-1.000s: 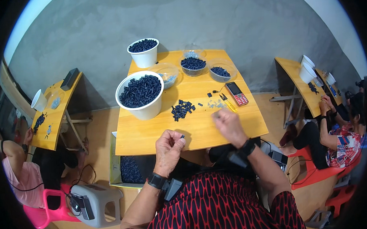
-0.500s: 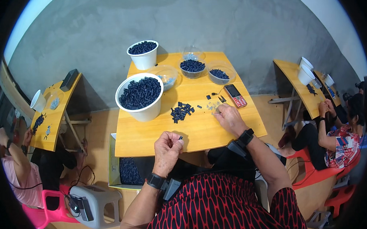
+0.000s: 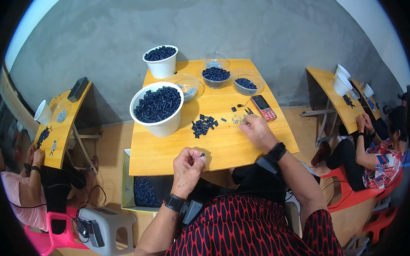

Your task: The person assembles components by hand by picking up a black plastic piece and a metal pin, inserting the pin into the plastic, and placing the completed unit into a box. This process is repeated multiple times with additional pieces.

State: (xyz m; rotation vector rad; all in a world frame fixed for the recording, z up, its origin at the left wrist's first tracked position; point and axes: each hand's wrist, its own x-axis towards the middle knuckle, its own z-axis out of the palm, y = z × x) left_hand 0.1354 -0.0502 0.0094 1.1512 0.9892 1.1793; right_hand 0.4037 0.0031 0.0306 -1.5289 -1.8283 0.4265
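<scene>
My left hand [image 3: 188,170] is closed in front of the near table edge, pinching a small black plastic piece [image 3: 203,154] between thumb and forefinger. My right hand [image 3: 260,132] rests farther forward on the table, fingers bent together over a scatter of tiny silvery pieces [image 3: 235,120]. Whatever its fingertips grip is too small to make out. Between the hands, toward the back, lies a loose pile of short black pieces [image 3: 204,126]. A small dark pointed tool [image 3: 248,111] lies just beyond my right fingers, beside a red and black keypad phone [image 3: 264,108].
White buckets [image 3: 157,123] [image 3: 161,66] full of black pieces stand on the left of the table [image 3: 156,154]. Clear bowls [image 3: 216,77] [image 3: 246,84] hold more. A box of dark pieces [image 3: 146,192] sits below. People work at side tables [image 3: 66,133] [image 3: 332,94].
My right hand shifts slightly over the silvery pieces; my left stays in place with the black piece. At the left table, the other person's hands have come together at the edge.
</scene>
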